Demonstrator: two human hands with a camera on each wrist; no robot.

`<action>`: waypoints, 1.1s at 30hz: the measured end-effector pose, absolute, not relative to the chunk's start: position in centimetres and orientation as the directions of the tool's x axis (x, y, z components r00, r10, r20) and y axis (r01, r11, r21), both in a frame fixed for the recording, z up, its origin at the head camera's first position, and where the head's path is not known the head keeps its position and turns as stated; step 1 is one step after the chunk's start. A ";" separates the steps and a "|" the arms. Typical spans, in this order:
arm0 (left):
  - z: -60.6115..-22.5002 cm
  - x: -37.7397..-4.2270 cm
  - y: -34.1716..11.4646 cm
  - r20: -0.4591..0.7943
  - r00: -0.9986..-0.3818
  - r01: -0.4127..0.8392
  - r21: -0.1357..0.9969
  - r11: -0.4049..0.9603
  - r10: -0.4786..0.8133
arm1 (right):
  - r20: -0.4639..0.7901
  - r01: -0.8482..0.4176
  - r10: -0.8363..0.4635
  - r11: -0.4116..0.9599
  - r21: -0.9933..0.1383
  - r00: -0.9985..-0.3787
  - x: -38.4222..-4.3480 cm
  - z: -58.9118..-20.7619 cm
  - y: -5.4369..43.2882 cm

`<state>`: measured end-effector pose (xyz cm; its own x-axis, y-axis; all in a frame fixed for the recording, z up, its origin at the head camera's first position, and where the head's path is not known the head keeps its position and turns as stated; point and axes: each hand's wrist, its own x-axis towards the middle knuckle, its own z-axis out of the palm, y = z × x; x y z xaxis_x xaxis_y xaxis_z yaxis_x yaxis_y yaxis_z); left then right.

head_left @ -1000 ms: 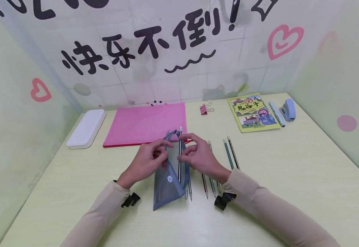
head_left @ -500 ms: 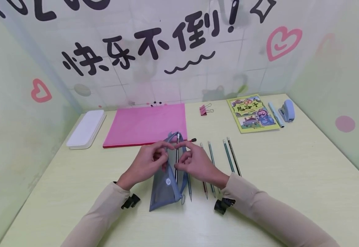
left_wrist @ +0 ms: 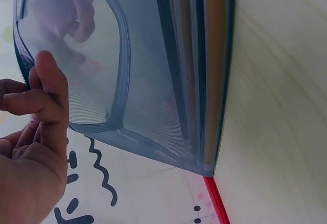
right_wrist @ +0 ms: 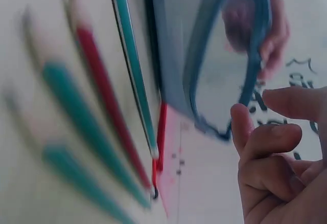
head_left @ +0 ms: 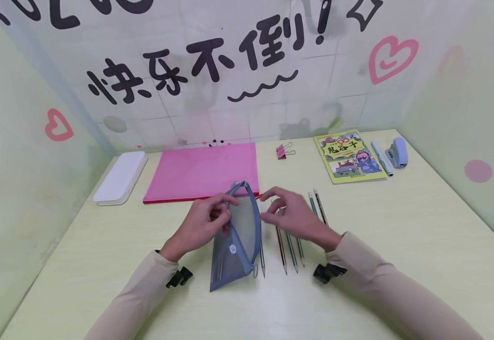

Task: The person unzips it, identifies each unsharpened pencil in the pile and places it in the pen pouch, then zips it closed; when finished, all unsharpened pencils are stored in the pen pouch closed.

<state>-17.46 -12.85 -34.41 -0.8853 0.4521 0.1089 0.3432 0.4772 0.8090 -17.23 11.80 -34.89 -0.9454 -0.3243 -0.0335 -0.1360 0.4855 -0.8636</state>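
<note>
The right hand (head_left: 293,215) is now off the dark pencil it held half a second ago: thumb and forefinger are spread beside the rim of the mesh pouch (head_left: 230,264), gripping nothing; whether a fingertip touches is unclear from where I stand. That pencil no longer shows in the mouth, so it has probably gone inside. The left hand (head_left: 200,224) pinches the left edge of the opening. Pouch: blue-grey, translucent, gaping, before the pink folder (head_left: 200,170); pencil shafts (left_wrist: 214,81) show through its wall, while loose pencils (head_left: 281,248) lie to its right.
</note>
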 end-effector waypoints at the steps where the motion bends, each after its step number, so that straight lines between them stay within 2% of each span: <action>1: -34.4 -17.5 -12.9 0.111 -0.886 0.344 0.809 0.476 0.451 | -0.031 -0.138 -0.308 0.511 -0.849 -0.951 -17.4 -34.8 12.6; 7: -34.4 -17.5 -12.9 0.113 -0.884 0.348 0.807 0.477 0.454 | -0.026 -0.168 -0.273 0.661 -0.731 -0.962 -18.4 -34.4 17.7; 16: -34.4 -17.6 -12.8 0.103 -0.881 0.345 0.809 0.477 0.462 | -0.127 -0.185 -0.299 0.819 -0.543 -0.946 -18.6 -35.8 22.0; 27: -34.5 -17.6 -12.8 0.106 -0.875 0.354 0.806 0.475 0.473 | -0.187 -0.167 -0.292 0.853 -0.495 -0.938 -18.5 -36.8 22.5; 33: -34.5 -17.6 -12.8 0.108 -0.876 0.354 0.806 0.475 0.469 | -0.241 -0.117 -0.276 0.847 -0.518 -0.930 -18.9 -36.6 22.6</action>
